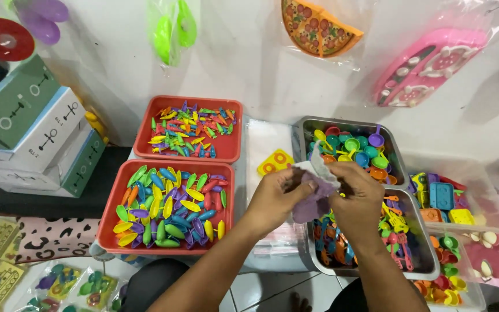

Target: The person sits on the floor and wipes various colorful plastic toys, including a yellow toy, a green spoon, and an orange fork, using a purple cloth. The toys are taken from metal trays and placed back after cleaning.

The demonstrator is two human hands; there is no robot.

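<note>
Both hands meet over the near steel tray (428, 268). The left hand (275, 199) and the right hand (356, 199) are each closed on a clear plastic bag (319, 167), pinching its mouth between thumb and fingers; a purple toy piece (313, 205) sits inside it or against it, between the two palms, though its exact kind cannot be told. As a judgement, the bag looks only begun: one purple piece shows, and nothing else in it can be made out.

Just below and to the right of the hands, the near steel tray is heaped with small mixed-colour toy utensils. Left of the left hand, a red tray (111, 222) holds many leaf-shaped plastic pieces in yellow, blue, green and purple, and it looks full. Just beyond the hands lies a yellow toy stove piece (274, 162) on a stack of clear bags. Beyond the right hand, a second steel tray (304, 130) holds small coloured cups and spoons. Farther left, another red tray (235, 150) carries small fish-like toys. Right of the right hand, clear tubs (480, 222) hold more toy parts. Finished packs hang on the wall behind.
</note>
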